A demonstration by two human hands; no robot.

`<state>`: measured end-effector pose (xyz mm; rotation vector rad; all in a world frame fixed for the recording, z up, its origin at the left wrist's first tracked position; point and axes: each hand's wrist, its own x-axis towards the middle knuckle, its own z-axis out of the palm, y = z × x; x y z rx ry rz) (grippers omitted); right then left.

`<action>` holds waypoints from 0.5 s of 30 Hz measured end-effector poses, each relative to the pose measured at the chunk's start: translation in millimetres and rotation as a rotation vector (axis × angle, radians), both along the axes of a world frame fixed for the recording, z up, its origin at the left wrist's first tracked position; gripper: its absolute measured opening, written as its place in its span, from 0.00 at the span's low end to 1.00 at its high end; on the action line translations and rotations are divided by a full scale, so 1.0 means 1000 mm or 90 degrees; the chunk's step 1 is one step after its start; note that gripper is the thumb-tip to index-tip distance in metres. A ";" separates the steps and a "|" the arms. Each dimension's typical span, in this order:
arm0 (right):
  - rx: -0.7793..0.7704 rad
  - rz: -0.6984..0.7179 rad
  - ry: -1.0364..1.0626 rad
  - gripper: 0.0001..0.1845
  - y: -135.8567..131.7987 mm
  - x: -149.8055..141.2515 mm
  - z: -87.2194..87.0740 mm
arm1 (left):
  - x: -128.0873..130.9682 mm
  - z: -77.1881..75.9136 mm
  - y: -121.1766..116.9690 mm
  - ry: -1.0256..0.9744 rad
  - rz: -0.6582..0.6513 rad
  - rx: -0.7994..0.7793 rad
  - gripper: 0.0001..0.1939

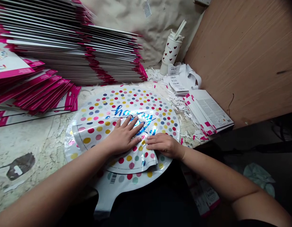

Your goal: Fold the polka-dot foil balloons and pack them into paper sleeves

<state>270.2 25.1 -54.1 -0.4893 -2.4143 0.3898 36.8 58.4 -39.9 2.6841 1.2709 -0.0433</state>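
A flat, round foil balloon with coloured dots and blue shiny lettering lies at the table's front edge, its pale neck hanging toward me. On top of it is a partly folded dotted foil sheet, creased at its right side; I cannot tell whether it is a second balloon. My left hand rests palm down on this foil, fingers spread over the lettering. Closed at the crease, my right hand has its fingers together on the foil; its thumb is hidden.
Tall stacks of pink-edged cardboard packets fill the back left, with fanned packets before them. At the back right stand a heart-patterned tumbler, a strip of barcode labels and more folded packets. Paper scraps surround them beside a wooden panel.
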 end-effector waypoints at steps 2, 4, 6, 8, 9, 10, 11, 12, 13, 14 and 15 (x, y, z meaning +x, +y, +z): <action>-0.015 0.020 -0.011 0.13 0.001 0.000 0.000 | 0.004 0.000 -0.001 0.003 0.013 0.008 0.30; -0.046 0.043 -0.029 0.12 0.003 0.000 0.001 | 0.010 0.000 -0.002 0.001 0.028 0.017 0.29; -0.121 0.038 -0.050 0.11 0.007 0.001 0.006 | 0.012 0.000 -0.004 -0.002 0.035 0.017 0.29; -0.242 -0.035 -0.072 0.11 0.014 -0.001 0.012 | 0.003 -0.001 -0.007 0.010 0.027 -0.004 0.30; -0.305 -0.089 -0.084 0.12 0.018 -0.002 0.016 | -0.008 -0.002 -0.009 0.021 0.024 -0.015 0.30; -0.362 -0.152 -0.101 0.15 0.023 -0.005 0.020 | -0.023 -0.004 -0.012 0.033 0.028 -0.020 0.31; -0.411 -0.215 -0.119 0.17 0.028 -0.009 0.023 | -0.041 -0.004 -0.015 0.046 0.040 -0.018 0.31; -0.447 -0.271 -0.138 0.19 0.034 -0.013 0.026 | -0.061 -0.004 -0.019 0.055 0.063 -0.002 0.31; -0.470 -0.317 -0.157 0.21 0.040 -0.019 0.029 | -0.082 -0.003 -0.023 0.065 0.093 0.017 0.30; -0.481 -0.355 -0.175 0.21 0.046 -0.025 0.031 | -0.101 0.001 -0.027 0.076 0.128 0.030 0.29; -0.486 -0.383 -0.190 0.21 0.052 -0.032 0.033 | -0.117 0.006 -0.032 0.087 0.170 0.034 0.28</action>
